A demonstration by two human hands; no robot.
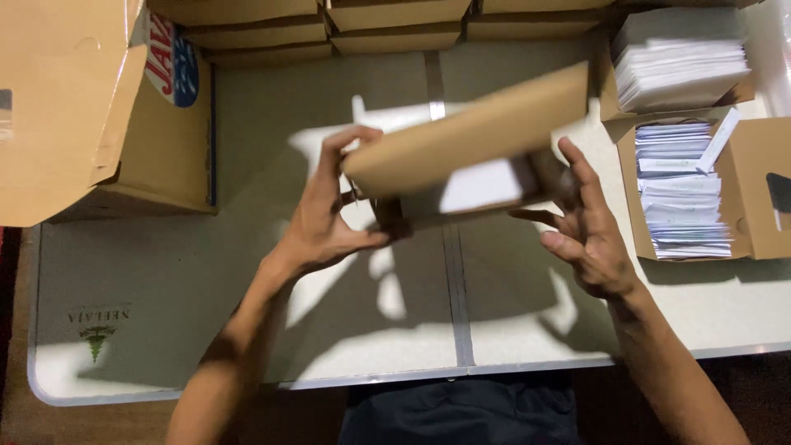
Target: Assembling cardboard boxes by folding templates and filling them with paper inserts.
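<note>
A small brown cardboard box [470, 136] hangs above the middle of the white folding table [165, 272], tilted, its lid side up and its white inside showing below. My left hand [325, 218] grips the box's left end, thumb underneath and fingers curled over the top edge. My right hand [585, 231] holds the right end with spread fingers. The box is blurred by motion.
A large brown carton [74, 107] with open flaps stands at the far left. Flat brown boxes [387, 25] line the back edge. At the right, an open box [758, 189] holds white paper slips [680, 198]; another stack of white sheets [680, 58] lies behind it.
</note>
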